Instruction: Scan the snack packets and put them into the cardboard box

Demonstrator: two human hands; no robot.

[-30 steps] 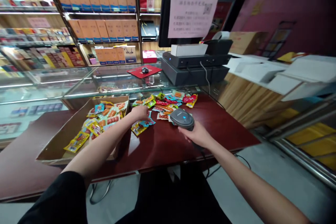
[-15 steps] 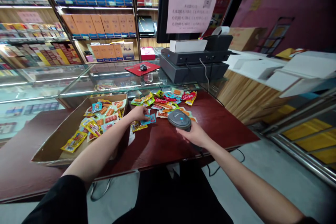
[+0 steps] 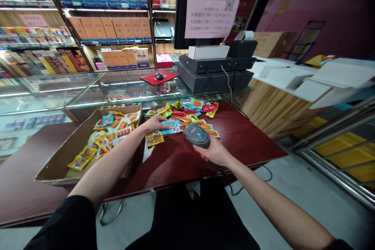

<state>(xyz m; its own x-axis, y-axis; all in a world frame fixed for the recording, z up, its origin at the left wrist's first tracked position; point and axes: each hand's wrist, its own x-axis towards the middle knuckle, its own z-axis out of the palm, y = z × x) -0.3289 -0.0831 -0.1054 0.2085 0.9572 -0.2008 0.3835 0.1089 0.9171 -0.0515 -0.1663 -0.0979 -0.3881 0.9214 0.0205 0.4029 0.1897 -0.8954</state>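
Your left hand (image 3: 154, 124) pinches a blue packet (image 3: 173, 127); your right hand (image 3: 215, 151) is wrapped around a scanner (image 3: 195, 136). You seem partway through: a packet heap (image 3: 179, 112) lies beyond your left fingers, a yellow packet (image 3: 154, 139) just nearer, more fill the box (image 3: 66, 152) leftward.

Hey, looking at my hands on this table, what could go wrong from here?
First, the blue packet under the fingers of your left hand lies close to the pile of packets, so it could get mixed in. Second, the scanner in your right hand is very near several sausage packets, so it might brush them or read the wrong one. Third, the yellow packet lies right by your left wrist and could get knocked.
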